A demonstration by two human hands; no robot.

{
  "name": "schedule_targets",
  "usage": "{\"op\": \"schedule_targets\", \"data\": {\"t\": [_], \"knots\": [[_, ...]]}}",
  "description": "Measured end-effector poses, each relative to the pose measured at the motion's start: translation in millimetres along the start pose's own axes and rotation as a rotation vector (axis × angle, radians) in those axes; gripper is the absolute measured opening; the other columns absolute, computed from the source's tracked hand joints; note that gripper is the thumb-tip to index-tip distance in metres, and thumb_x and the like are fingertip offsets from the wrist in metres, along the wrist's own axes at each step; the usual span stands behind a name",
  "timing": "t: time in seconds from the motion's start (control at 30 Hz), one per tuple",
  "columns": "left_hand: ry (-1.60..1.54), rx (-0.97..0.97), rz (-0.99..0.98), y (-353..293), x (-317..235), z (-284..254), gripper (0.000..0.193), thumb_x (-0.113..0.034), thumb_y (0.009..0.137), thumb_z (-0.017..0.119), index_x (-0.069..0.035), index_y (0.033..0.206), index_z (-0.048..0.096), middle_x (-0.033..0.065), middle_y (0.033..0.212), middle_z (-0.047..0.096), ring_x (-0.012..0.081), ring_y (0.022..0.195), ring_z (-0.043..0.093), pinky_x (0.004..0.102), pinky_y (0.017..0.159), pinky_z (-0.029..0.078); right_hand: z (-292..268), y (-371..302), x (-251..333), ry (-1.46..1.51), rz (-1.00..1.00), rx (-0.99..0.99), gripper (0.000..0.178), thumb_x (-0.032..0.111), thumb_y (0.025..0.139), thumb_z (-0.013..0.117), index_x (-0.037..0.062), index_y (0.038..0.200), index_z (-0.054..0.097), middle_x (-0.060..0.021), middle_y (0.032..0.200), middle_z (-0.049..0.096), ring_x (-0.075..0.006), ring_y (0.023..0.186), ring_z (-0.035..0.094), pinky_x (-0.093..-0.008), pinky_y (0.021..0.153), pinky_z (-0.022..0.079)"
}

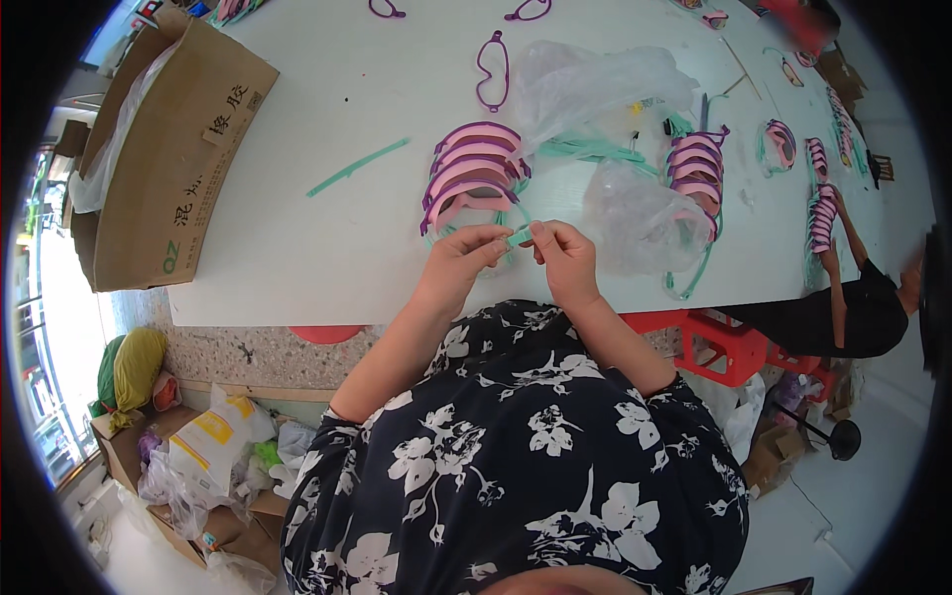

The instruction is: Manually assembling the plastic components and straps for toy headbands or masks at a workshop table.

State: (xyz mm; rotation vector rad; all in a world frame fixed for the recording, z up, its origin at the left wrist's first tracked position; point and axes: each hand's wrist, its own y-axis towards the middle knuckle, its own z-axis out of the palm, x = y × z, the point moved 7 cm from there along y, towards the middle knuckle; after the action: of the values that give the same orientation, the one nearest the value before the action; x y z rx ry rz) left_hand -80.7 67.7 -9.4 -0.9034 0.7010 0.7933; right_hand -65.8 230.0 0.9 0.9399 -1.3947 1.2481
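Close to the table's near edge, my left hand (460,262) and my right hand (567,264) pinch a mint-green strap (521,237) between thumbs and fingertips. The two hands almost meet, and the fingers partly hide the strap. Just beyond them stands a row of pink and purple swim goggles (474,169), nested one behind another. The strap runs up by the nearest pair, but whether it is joined to that pair I cannot tell. A loose mint-green strap (357,168) lies flat to the left of the row.
A large cardboard box (188,149) stands at the left. Clear plastic bags (605,89) and a second goggle row (697,174) lie to the right. A purple frame (493,71) lies farther back. At the far right, a person (843,307) in black handles more goggles.
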Motion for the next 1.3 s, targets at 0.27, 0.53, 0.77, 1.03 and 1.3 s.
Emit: {"op": "schedule_targets", "data": {"t": [0.27, 0.53, 0.77, 1.03, 1.3], "knots": [[0.189, 0.062, 0.031, -3, 0, 1, 0.017, -0.009, 0.09, 0.063, -0.001, 0.105, 0.062, 0.0002, 0.088, 0.061, 0.008, 0.082, 0.054, 0.0237, 0.074, 0.043, 9, 4, 6, -0.033, -0.041, 0.212, 0.017, 0.015, 0.089, 0.067, 0.0029, 0.1, 0.064, -0.0009, 0.087, 0.061, -0.0069, 0.071, 0.055, -0.0228, 0.064, 0.045], [0.245, 0.067, 0.056, -6, -7, -3, 0.009, -0.008, 0.09, 0.062, -0.003, 0.097, 0.06, -0.0008, 0.084, 0.059, 0.0074, 0.076, 0.053, 0.0227, 0.07, 0.042, 6, 4, 4, -0.293, -0.179, 0.349, 0.027, 0.016, 0.085, 0.07, 0.0052, 0.109, 0.062, -0.0036, 0.1, 0.061, -0.0097, 0.07, 0.058, -0.0241, 0.063, 0.047], [0.326, -0.047, 0.02, 0, 10, -5, 0.008, -0.011, 0.091, 0.063, -0.004, 0.092, 0.061, -0.0033, 0.078, 0.057, 0.005, 0.071, 0.05, 0.0214, 0.066, 0.041, -64, 64, 17, -0.414, -0.332, -0.215, 0.016, 0.008, 0.088, 0.064, 0.0019, 0.102, 0.063, -0.0031, 0.084, 0.061, -0.0091, 0.07, 0.057, -0.0236, 0.065, 0.047], [0.379, -0.101, 0.022, 2, 7, 10, 0.01, -0.014, 0.091, 0.063, -0.004, 0.091, 0.062, -0.0033, 0.076, 0.056, 0.0051, 0.069, 0.049, 0.021, 0.064, 0.04, -87, 206, -3, -1.079, -0.173, -0.396, 0.017, 0.015, 0.086, 0.061, 0.0025, 0.097, 0.063, -0.0158, 0.101, 0.062, -0.0328, 0.094, 0.062, -0.0416, 0.079, 0.051], [0.405, -0.189, -0.018, -5, 17, 0, 0.015, -0.017, 0.09, 0.065, -0.001, 0.092, 0.063, -0.0005, 0.079, 0.059, 0.0072, 0.072, 0.053, 0.0235, 0.067, 0.044, -97, 221, -24, -1.195, -0.143, -0.346, 0.023, 0.023, 0.082, 0.065, 0.0035, 0.095, 0.064, -0.0176, 0.107, 0.059, -0.0334, 0.096, 0.062, -0.0417, 0.081, 0.052]]}}
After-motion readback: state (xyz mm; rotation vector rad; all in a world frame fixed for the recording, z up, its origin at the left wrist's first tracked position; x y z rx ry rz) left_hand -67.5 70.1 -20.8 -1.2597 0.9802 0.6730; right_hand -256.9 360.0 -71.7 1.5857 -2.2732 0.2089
